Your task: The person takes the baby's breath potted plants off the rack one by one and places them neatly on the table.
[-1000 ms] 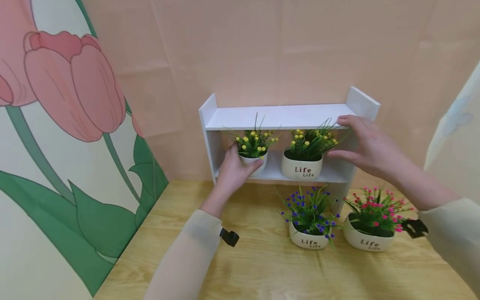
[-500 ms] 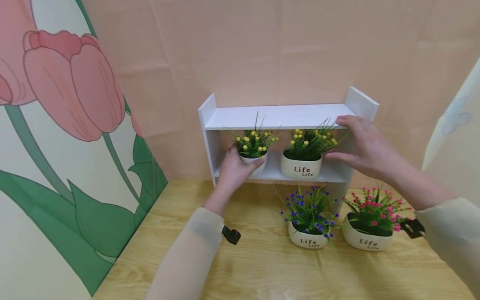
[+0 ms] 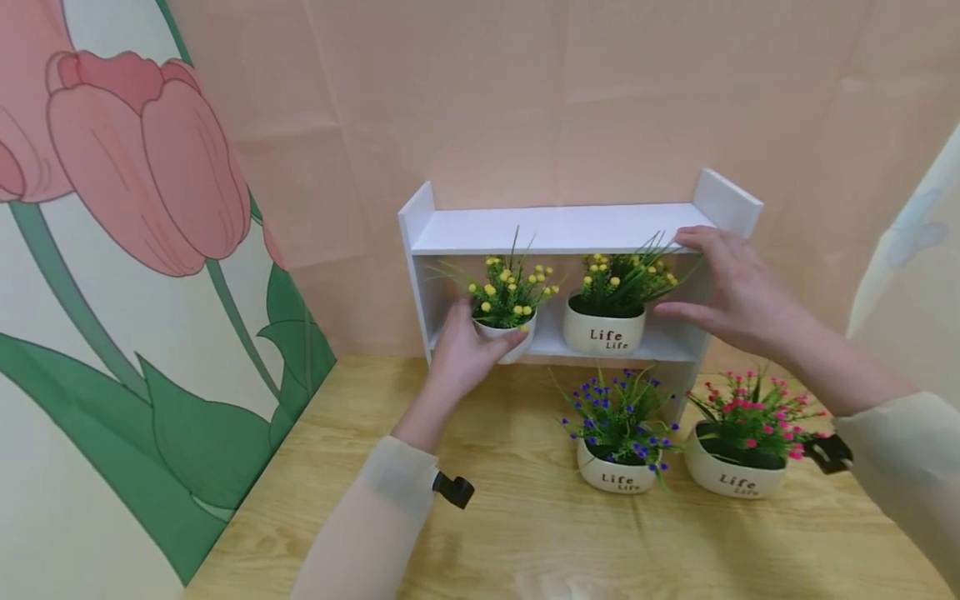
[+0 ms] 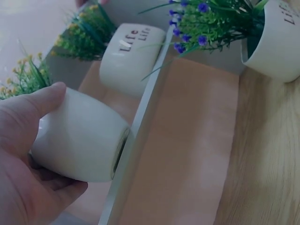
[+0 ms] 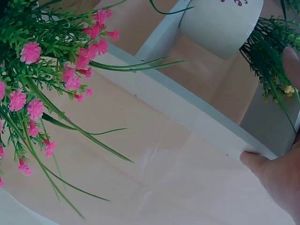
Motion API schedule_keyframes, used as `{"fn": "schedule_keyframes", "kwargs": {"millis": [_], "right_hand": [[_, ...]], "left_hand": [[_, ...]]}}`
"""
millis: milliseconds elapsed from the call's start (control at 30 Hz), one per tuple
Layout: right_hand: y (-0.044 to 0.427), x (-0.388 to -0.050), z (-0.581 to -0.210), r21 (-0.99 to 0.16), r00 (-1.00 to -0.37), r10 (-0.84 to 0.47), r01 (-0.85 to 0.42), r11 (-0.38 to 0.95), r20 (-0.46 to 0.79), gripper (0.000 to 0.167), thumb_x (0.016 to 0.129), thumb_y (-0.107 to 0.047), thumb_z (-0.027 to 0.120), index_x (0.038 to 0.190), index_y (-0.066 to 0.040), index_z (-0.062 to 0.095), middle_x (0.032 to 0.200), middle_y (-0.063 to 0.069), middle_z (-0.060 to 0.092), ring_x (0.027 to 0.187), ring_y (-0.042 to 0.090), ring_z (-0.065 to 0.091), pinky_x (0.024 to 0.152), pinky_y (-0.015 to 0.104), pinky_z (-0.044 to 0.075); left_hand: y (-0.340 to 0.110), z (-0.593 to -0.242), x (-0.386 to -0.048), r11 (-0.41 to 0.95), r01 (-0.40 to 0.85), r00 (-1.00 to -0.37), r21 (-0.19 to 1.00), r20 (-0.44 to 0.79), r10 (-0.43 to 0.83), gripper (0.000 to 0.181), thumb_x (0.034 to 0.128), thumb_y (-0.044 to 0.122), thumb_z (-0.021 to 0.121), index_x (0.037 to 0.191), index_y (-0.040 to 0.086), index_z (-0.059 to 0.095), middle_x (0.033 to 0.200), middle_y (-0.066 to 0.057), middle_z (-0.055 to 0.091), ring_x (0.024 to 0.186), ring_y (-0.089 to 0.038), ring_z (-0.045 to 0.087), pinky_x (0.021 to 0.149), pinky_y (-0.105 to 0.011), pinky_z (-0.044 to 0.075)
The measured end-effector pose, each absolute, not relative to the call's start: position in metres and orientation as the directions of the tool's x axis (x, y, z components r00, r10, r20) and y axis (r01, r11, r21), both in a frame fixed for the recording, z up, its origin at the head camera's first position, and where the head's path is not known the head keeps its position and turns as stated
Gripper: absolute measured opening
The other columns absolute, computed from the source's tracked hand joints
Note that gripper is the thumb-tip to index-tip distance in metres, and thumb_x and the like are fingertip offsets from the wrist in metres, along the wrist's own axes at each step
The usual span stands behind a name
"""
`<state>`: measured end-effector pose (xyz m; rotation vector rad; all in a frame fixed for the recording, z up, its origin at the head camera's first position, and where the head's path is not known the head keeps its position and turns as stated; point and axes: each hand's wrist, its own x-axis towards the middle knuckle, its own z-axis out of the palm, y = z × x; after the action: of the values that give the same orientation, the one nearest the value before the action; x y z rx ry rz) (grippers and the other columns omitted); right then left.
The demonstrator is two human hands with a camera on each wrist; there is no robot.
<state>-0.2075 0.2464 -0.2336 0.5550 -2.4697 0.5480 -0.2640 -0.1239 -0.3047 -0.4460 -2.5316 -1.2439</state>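
Shelf (image 3: 555, 228), blue-flowered pot (image 3: 618, 475) in front, pink-flowered pot (image 3: 735, 473) alongside

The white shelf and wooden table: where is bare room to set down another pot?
Free: the shelf's top board between its raised ends, except the corner by the right hand; and the table between left sleeve and blue-flowered pot. Crowded: the lower board, with two yellow-flowered pots, and the table's right, with that pot and the pink-flowered pot.
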Motion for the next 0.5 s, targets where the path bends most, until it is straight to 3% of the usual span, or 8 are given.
{"fn": "schedule_keyframes", "kwargs": {"millis": [233, 500], "right_hand": [[0.247, -0.209, -0.235, -0.246, -0.755, -0.283, -0.504, 0.828, 0.592, 0.106, 0.078, -0.012, 0.101, 0.162, 0.001, 0.039, 0.163, 0.031, 0.041, 0.144, 0.061, 0.039, 0.122, 0.079, 0.030], [0.247, -0.208, -0.235, -0.244, -0.757, -0.286, -0.503, 0.829, 0.587, 0.106, 0.078, -0.011, 0.101, 0.162, 0.001, 0.038, 0.163, 0.031, 0.041, 0.145, 0.060, 0.038, 0.122, 0.079, 0.030]], "left_hand": [[-0.135, -0.309, -0.246, 0.526, 0.420, -0.903, 0.740, 0.399, 0.161, 0.115, 0.0886, 0.047, 0.092, 0.169, -0.005, 0.030, 0.169, -0.025, 0.043, 0.155, -0.043, 0.044, 0.128, -0.057, 0.036], [-0.147, -0.317, -0.226, 0.500, 0.461, -0.886, 0.733, 0.411, 0.214, 0.104, 0.0897, 0.037, 0.089, 0.166, -0.007, 0.034, 0.165, -0.025, 0.046, 0.151, -0.044, 0.048, 0.125, -0.059, 0.040]]}}
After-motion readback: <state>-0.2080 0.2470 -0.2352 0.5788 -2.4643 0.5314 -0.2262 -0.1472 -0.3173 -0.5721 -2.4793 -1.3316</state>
